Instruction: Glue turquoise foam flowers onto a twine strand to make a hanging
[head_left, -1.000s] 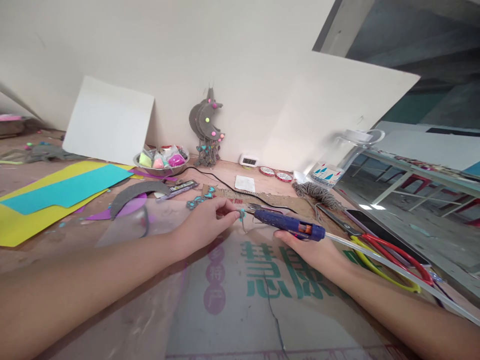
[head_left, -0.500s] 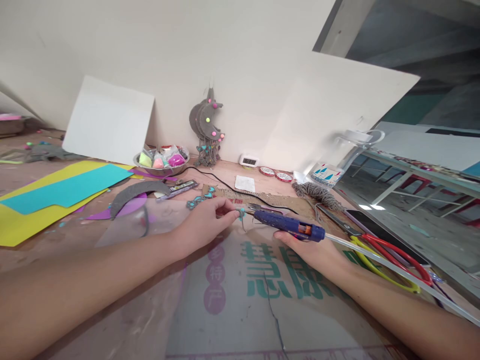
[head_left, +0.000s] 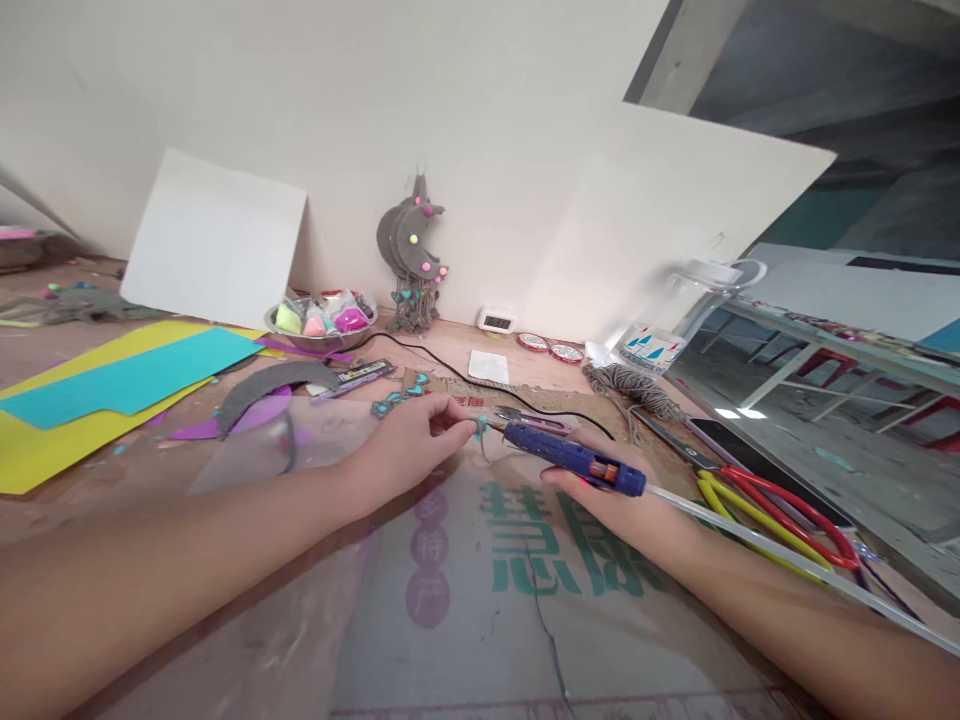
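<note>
In the middle of the view my left hand (head_left: 420,440) pinches a small teal and grey piece (head_left: 479,427) between thumb and finger. A thin grey strand hangs from that piece. My right hand (head_left: 611,490) is wrapped round a blue glue gun (head_left: 574,457), whose metal tip points left at the small piece, close to it. A long clear glue stick (head_left: 750,525) runs out of the gun's back end. Just beyond my left hand lie several teal pieces with grey edging (head_left: 397,398). Both hands are above a plastic-covered printed cardboard (head_left: 465,640).
Scissors with red and yellow handles (head_left: 795,510), a phone (head_left: 757,465) and grey yarn (head_left: 645,390) lie at right. A jug (head_left: 660,330) stands behind. Left are coloured sheets (head_left: 135,375), a grey crescent (head_left: 274,380) and a bowl (head_left: 322,342). A moon ornament (head_left: 412,250) leans against the wall.
My right hand has tilted the glue gun slightly, with its rear end lower. The tip now sits a little right of the small piece. My left hand keeps its pinch, almost unmoved.
</note>
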